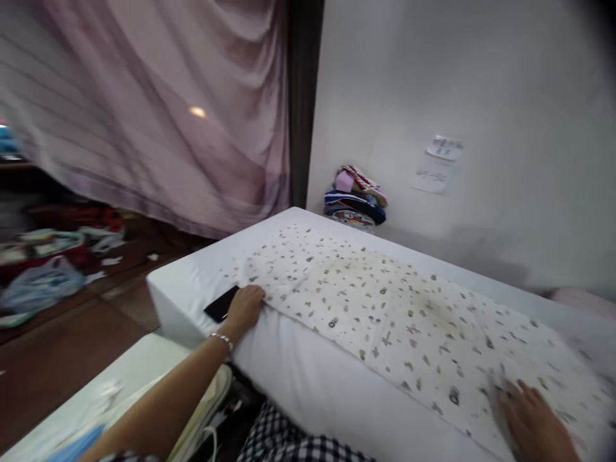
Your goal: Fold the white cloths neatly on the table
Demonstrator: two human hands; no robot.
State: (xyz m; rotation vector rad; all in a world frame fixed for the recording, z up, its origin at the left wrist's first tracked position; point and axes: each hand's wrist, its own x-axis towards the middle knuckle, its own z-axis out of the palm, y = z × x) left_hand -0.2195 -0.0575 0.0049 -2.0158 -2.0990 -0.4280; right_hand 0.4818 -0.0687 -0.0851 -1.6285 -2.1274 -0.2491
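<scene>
A white cloth (366,295) with small scattered prints lies spread over the white-covered table (192,282). My left hand (246,309), with a bracelet at the wrist, has its fingers closed at the cloth's near left edge. Just beside that hand lies a flat black rectangle (221,304) that looks like a phone. My right hand (532,410) rests low on the right part of the cloth, fingers stretched out and somewhat blurred. A faint yellowish tint shows on parts of the cloth.
Folded fabrics (356,199) are stacked beyond the table's far edge, by the wall with paper notes (445,147). A pink curtain (231,128) hangs at the left. Plastic bags (43,282) lie on the floor. A pale surface (129,366) stands close on my left.
</scene>
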